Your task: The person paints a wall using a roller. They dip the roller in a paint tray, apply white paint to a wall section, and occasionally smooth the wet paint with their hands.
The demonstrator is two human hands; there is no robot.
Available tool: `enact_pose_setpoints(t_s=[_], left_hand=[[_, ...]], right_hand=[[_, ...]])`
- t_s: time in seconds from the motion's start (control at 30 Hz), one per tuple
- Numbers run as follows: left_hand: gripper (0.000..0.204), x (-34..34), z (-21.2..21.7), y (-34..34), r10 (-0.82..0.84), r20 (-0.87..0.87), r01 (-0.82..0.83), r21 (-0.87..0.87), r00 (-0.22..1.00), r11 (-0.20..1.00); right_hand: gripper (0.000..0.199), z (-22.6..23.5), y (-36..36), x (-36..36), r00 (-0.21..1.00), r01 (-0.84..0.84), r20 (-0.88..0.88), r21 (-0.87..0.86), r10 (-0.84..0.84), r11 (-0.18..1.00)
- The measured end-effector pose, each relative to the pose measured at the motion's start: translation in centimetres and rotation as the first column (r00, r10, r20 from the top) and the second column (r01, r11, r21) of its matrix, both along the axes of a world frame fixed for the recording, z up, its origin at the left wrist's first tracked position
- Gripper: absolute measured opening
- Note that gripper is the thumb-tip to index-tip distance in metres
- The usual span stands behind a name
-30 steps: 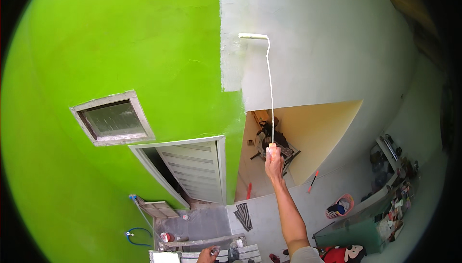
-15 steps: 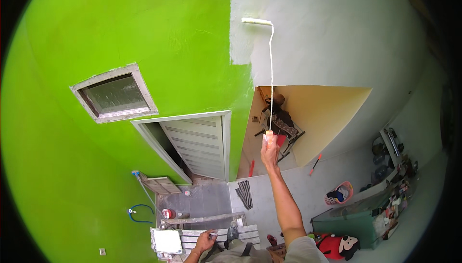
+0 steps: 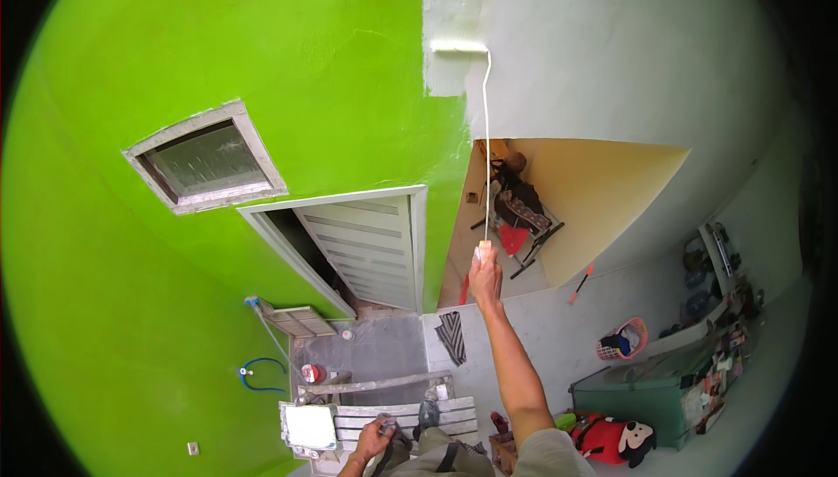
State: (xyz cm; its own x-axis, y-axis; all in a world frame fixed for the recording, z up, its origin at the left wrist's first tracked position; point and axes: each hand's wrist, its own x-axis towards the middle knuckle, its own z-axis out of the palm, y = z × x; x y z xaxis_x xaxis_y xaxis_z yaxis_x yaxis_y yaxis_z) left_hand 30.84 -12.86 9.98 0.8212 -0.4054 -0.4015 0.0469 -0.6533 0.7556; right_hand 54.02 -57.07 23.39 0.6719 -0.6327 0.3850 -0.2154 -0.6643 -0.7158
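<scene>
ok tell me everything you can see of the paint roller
The paint roller has a pale, soft-looking sleeve, roughly level, apparently against the pale wall, just right of the green paint. From the sleeve's right end, a thin, bent, white, metal-looking rod runs down to an orange handle held in the right hand.

Bright, fairly even light fills the middle of the frame, whitening the roller sleeve (image 3: 459, 46) almost to glare, while the green wall (image 3: 262, 32) curves with fisheye distortion into black corners and the clutter (image 3: 723, 363) at lower right looks dim and soft.
</scene>
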Motion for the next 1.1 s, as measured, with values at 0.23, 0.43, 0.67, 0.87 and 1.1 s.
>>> enact_pose_setpoints(t_s=[0.23,0.43,0.67,0.87,1.1], left_hand=[[0.045,0.2,-1.6,0.3,-0.005,-0.047,0.005,0.014,0.999,1.000],[0.043,0.4,-1.0,-0.5,-0.028,-0.040,0.026,-0.037,0.999,0.999],[0.037,1.5,-0.5,-1.1,-0.042,0.023,0.043,-0.065,0.999,0.997],[0.037,2.7,0.0,-1.5,-0.057,0.018,0.057,-0.028,0.998,0.998],[0.041,3.8,0.2,-2.5,-0.076,0.122,0.085,-0.077,0.990,0.993]], right_hand=[[0.037,-5.1,1.1,-2.0,0.994,0.005,-0.112,0.026,-0.002,1.000],[0.040,-7.0,1.0,-3.0,0.992,0.002,-0.125,0.071,0.007,0.997],[0.035,1.6,1.1,0.9,1.000,0.001,0.014,0.029,-0.002,1.000],[0.036,9.8,-0.5,2.0,0.990,-0.018,0.140,0.000,0.018,1.000],[0.024,20.0,-2.5,2.0,0.960,-0.018,0.277,-0.075,0.038,0.997]])
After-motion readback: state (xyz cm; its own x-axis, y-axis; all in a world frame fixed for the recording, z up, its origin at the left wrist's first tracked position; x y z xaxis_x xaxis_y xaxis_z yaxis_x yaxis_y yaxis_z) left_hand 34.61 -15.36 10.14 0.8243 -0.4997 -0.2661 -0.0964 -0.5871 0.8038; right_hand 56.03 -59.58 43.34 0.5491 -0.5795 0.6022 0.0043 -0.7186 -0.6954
